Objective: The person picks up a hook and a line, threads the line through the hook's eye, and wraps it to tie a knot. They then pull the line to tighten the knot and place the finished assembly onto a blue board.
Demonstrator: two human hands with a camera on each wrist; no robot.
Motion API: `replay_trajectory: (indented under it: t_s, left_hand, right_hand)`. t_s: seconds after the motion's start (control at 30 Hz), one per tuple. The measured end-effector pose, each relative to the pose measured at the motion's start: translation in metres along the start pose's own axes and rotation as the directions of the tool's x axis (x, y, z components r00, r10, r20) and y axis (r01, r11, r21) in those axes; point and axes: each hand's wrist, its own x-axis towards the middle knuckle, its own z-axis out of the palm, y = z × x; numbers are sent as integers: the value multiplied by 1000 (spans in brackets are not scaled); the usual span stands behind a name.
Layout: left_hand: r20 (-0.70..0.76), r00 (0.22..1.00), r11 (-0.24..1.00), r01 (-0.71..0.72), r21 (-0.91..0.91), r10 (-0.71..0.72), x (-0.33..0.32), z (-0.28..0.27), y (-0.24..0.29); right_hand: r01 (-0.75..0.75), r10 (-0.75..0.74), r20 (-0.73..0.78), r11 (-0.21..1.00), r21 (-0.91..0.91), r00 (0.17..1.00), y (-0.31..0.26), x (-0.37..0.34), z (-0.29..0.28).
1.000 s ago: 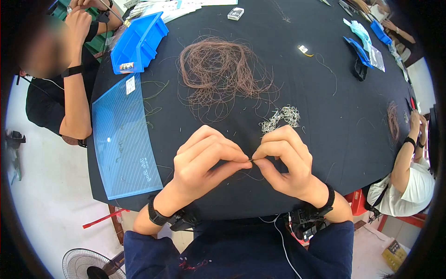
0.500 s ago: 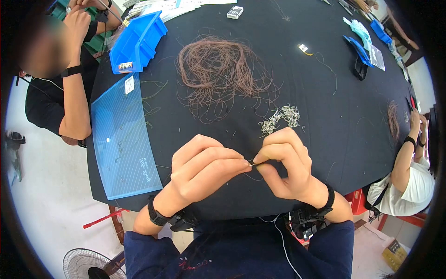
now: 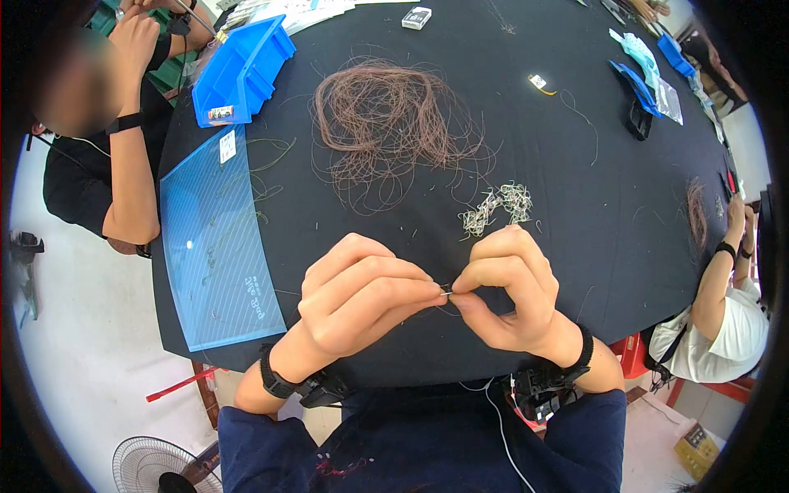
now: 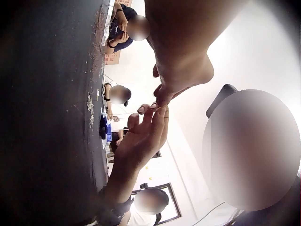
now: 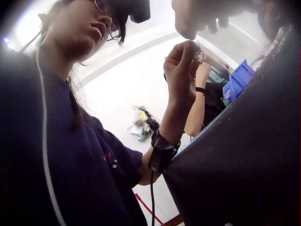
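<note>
Both hands meet above the near part of the black table. The left hand [image 3: 362, 296] pinches a tiny, thin shiny piece [image 3: 445, 293] between thumb and fingertips in the head view. From the other side, the right hand [image 3: 514, 283] pinches at the same piece, thumb and index finger forming a ring. A thin line hangs just below the fingertips. The piece looks like a small hook, but is too small to be sure. Beyond the right hand lies a heap of small metal hooks [image 3: 497, 207]. In the left wrist view the fingertips of the right hand [image 4: 141, 141] touch the left hand's.
A loose coil of brown line [image 3: 382, 115] spreads over the black table [image 3: 559, 222]. At the left are a blue file bag [image 3: 215, 255] and a blue bin [image 3: 255, 74]. A small box [image 3: 417, 18] lies at the back. Other people sit at both sides.
The left hand's fingers have shifted slightly down and extended more over the thumb. The fingertips have lowered a little, and the shiny piece now shows between them.
</note>
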Motion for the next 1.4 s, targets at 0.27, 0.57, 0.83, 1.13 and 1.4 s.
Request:
replay_trajectory:
  t_s: [0.27,0.57,0.83,1.13,1.4]
  left_hand:
    - [33,998,993,-54,102,51,-2,-1,1]
    - [5,1000,999,6,33,-6,1,-4,4]
    - [7,1000,1000,-5,16,5,1,-3,3]
    - [-3,999,987,47,-153,-48,1,-1,-1]
    - [-6,987,941,151,-303,-161,2,-4,-2]
  right_hand:
    - [15,-15,44,1000,-14,999,2,1,1]
    - [-25,24,27,999,27,999,-2,1,-3]
    - [25,-25,-1,999,30,1000,0,1,0]
    - [21,-21,-10,999,24,1000,0,-2,-1]
    - [-128,124,64,990,61,990,-5,2,-2]
